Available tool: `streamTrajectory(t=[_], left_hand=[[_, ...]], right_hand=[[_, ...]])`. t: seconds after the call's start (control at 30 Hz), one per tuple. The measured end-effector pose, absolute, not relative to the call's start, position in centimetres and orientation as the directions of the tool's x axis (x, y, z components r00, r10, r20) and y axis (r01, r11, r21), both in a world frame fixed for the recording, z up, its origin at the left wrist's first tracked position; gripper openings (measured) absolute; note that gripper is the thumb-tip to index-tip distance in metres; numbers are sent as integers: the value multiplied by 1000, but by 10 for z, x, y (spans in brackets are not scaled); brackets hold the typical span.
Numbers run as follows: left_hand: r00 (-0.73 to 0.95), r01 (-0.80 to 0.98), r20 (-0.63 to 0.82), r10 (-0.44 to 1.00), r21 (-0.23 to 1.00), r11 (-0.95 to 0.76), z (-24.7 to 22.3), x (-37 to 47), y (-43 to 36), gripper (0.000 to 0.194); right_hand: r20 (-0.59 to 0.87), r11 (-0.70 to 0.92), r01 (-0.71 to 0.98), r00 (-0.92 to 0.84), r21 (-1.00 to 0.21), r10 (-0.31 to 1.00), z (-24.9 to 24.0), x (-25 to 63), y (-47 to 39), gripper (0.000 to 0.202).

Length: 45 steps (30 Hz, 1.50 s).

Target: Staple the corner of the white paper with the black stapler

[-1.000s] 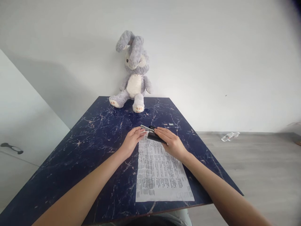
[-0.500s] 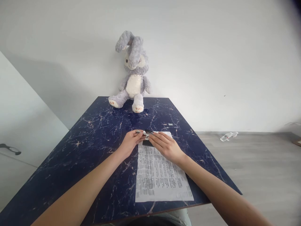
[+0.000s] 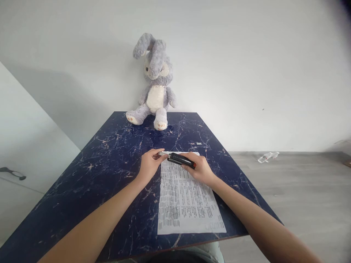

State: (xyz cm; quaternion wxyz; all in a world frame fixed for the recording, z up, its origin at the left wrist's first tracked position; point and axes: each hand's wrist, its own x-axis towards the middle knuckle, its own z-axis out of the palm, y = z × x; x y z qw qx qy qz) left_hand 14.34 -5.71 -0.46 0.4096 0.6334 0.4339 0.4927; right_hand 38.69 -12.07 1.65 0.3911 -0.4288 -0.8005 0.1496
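Note:
A black stapler (image 3: 181, 160) with a bit of red at its right end lies slantwise over the top of a printed sheet of paper (image 3: 192, 204). My right hand (image 3: 201, 168) is closed round the stapler's right part. My left hand (image 3: 150, 163) pinches the silvery part at the stapler's left end, close to the paper's upper left corner. The paper lies flat on the dark blue marbled table (image 3: 123, 204), near its front edge.
A grey plush rabbit (image 3: 156, 84) sits at the table's back edge against the wall. A small whitish piece (image 3: 199, 143) lies beyond the paper. On the floor to the right is a crumpled clear plastic item (image 3: 268, 157). A cabinet handle (image 3: 12, 173) shows at the left.
My right hand has shifted a little right along the stapler, and the stapler's black body now shows where the fingers covered it. My left hand has stayed nearly in place.

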Motion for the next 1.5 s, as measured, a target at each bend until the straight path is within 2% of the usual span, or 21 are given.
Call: streamTrajectory(t=[0.17, 0.3, 0.47, 0.53, 0.6, 0.67, 0.73, 0.83, 0.9, 1.0, 1.07, 1.17, 1.27, 1.5], left_hand=[[235, 89, 279, 931, 948, -306, -3, 158, -70, 35], [358, -27, 238, 903, 969, -245, 4, 167, -81, 34], [474, 0, 186, 861, 977, -212, 6, 167, -83, 30], [386, 32, 226, 894, 966, -258, 6, 166, -81, 32], [229, 83, 329, 916, 931, -355, 9, 158, -77, 33], [96, 137, 444, 891, 881, -453, 12, 144, -67, 29], [4, 148, 494, 869, 860, -489, 15, 122, -50, 21], [-149, -13, 426, 892, 901, -433, 16, 86, -19, 18], [-247, -268, 264, 932, 906, -328, 16, 67, -2, 28], [-109, -650, 150, 983, 737, -184, 17, 46, 11, 35], [-8, -763, 180, 984, 635, -123, 19, 34, 12, 36], [-9, -835, 230, 973, 534, -134, 21, 15, 12, 37], [-107, -869, 260, 960, 444, -217, 20, -7, 12, 40], [-327, -859, 326, 887, 288, -423, 20, -51, 12, 43]], right_hand=[[450, 503, 531, -237, -682, 861, 12, 382, -121, 40], [457, 473, 533, -173, -701, 873, 9, 379, -125, 40], [445, 468, 512, -177, -720, 878, 8, 383, -122, 41], [409, 472, 498, -238, -727, 881, 8, 387, -119, 41], [364, 473, 494, -305, -730, 880, 8, 391, -118, 39], [320, 465, 496, -351, -733, 880, 10, 398, -118, 37], [305, 460, 489, -365, -741, 880, 10, 409, -116, 36], [370, 420, 582, -211, -696, 905, 5, 431, -104, 42], [399, 332, 730, -89, -597, 913, -4, 444, -88, 50], [274, 225, 888, -118, -401, 954, -25, 447, -62, 63], [177, 186, 938, -138, -293, 974, -36, 433, -47, 64], [113, 168, 968, -149, -185, 982, -40, 389, -31, 62], [71, 201, 965, -192, -171, 979, -31, 329, -12, 65], [60, 314, 915, -309, -256, 949, -16, 192, 35, 64]])
